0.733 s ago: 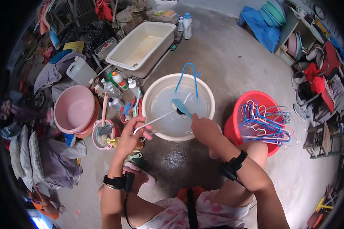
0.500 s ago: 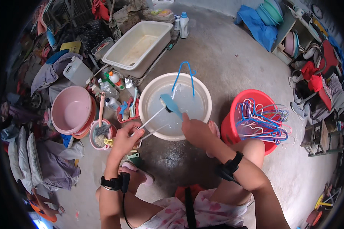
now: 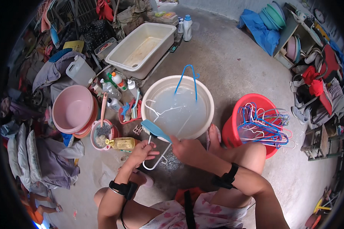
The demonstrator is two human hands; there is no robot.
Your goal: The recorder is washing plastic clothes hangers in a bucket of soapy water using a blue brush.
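A white plastic clothes hanger (image 3: 162,156) slants across the near rim of the cream basin (image 3: 144,100), its hook end over the cloudy water. At its near end my left hand (image 3: 140,153) grips one bar, some fingers stretched out. My right hand (image 3: 187,152) is closed round the handle of a blue scrubbing brush (image 3: 153,128). The brush head, with pale bristles, lies across the hanger near the left hand; how firmly it touches cannot be seen. A blue hanger (image 3: 186,69) stands tilted in the basin, its far part above the rim.
To the right is a red bucket (image 3: 228,128) full of hangers. A yellowish bottle (image 3: 123,143), a small pink pail (image 3: 114,131), pink basins (image 3: 73,108) and a red basket (image 3: 130,121) stand left. Behind them lies a large rectangular tub (image 3: 114,57).
The brush has moved left and nearer to me. The white hanger has turned, its near end now showing below the left hand. My left hand has moved right and nearer.
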